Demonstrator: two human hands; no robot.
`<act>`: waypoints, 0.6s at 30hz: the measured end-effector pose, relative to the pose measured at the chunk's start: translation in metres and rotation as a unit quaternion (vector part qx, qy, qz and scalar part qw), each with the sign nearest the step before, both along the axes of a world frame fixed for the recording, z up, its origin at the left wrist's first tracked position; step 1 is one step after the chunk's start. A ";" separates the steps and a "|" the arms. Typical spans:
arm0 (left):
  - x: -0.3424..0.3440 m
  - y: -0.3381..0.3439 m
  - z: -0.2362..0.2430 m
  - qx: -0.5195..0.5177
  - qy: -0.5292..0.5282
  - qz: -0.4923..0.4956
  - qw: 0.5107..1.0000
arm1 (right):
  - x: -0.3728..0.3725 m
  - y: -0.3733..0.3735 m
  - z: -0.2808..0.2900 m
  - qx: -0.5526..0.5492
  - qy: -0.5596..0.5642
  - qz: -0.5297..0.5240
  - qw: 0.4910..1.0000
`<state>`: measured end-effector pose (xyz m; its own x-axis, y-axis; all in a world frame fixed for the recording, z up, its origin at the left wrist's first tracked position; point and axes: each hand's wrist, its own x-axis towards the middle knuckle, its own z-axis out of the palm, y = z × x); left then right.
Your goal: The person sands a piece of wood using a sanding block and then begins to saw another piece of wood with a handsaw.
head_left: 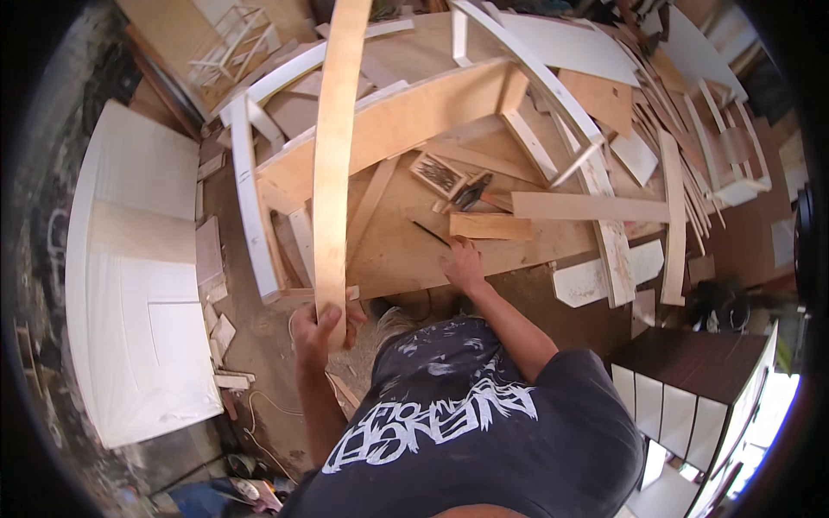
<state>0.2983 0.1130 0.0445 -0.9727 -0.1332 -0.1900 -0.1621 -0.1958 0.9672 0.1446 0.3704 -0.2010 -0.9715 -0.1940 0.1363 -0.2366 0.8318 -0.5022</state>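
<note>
Dark shirt (492,432), long pale board (333,173), left hand (309,339) clasping it, right hand (466,264) pinching pencil (429,232)

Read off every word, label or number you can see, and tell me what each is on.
Dark shirt: large, jagged white lettering across its front; I don't copy out wording.
Dark wall at the left edge: pale marks, too blurred to tell whether they are writing.
Long wooden strip in the left hand: no lettering visible.
</note>
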 end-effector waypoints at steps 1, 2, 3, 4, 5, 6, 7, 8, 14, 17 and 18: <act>0.006 0.006 -0.009 -0.019 -0.019 0.016 1.000 | -0.001 0.011 0.013 -0.004 -0.004 -0.012 1.000; 0.010 0.013 -0.017 -0.023 -0.026 0.005 0.999 | 0.000 0.021 0.027 -0.150 -0.133 0.014 0.980; 0.016 0.022 -0.026 -0.031 -0.035 0.012 0.999 | 0.007 0.030 0.042 -0.291 -0.257 0.041 0.921; 0.020 0.030 -0.035 -0.038 -0.043 0.020 0.998 | 0.016 0.039 0.067 -0.293 -0.263 0.033 0.918; 0.025 0.041 -0.047 -0.038 -0.046 0.019 0.998 | 0.020 0.046 0.098 -0.343 -0.306 0.084 0.884; 0.027 0.053 -0.062 -0.026 -0.060 0.017 0.998 | 0.021 0.052 0.127 -0.387 -0.343 0.135 0.845; 0.026 0.066 -0.078 -0.013 -0.070 0.013 0.997 | 0.025 0.054 0.150 -0.384 -0.339 0.134 0.848; 0.023 0.077 -0.095 0.002 -0.055 -0.006 0.998 | 0.035 0.050 0.171 -0.482 -0.320 0.170 0.798; -0.017 0.146 -0.136 -0.064 0.044 -0.126 0.989 | 0.052 0.018 0.183 -0.596 -0.164 0.034 0.785; -0.035 0.145 -0.166 -0.241 0.144 -0.246 0.927 | 0.053 0.025 0.181 -0.588 -0.117 -0.051 0.799; -0.038 0.147 -0.157 -0.239 0.149 -0.247 0.927 | 0.055 0.034 0.179 -0.575 -0.096 -0.068 0.810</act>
